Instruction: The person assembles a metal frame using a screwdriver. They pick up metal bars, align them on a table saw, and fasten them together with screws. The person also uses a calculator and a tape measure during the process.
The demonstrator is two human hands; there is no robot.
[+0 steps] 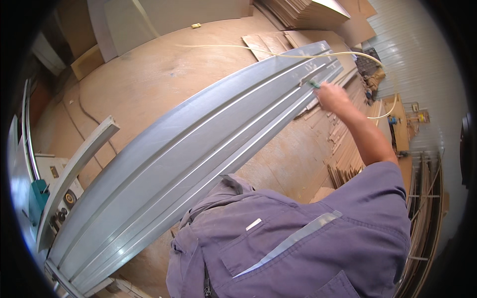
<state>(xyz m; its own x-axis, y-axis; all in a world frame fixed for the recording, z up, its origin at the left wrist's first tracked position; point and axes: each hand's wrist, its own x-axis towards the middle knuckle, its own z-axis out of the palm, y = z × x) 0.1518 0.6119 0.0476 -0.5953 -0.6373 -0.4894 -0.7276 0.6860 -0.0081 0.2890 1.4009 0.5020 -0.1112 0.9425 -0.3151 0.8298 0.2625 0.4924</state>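
A dusty brown floor (144,69) is spreading out beyond and to the left of the right hand (332,97). Over it a long grey panel (189,154) is stretching from just under that hand away to the lower left, its edge curving in the view and its raised ridges running lengthwise. A purple-grey work shirt (308,238) is filling the space nearer than the hand, with a pale strip (288,243) slanting across its front.

To the right of the hand and nearer, long thin strips (426,213) are standing in a bundle, while brown sheets (343,149) are lying piled just below it. Farther off, beyond the hand, a thick stack of boards (310,17) is resting on the floor. Well to the left, a bowed grey rail (79,174) is rising beside the panel's near end. A thin cream hose (338,53) is passing above the hand and looping down on its right.

The right hand is closing its fingers around a small green tool (314,84) at the panel's far end (blur is hiding what kind, and whether its tip is touching). The left hand is lying out of view, so I cannot tell its state. Smallest, a yellow block (196,25) is sitting far beyond, leftward.
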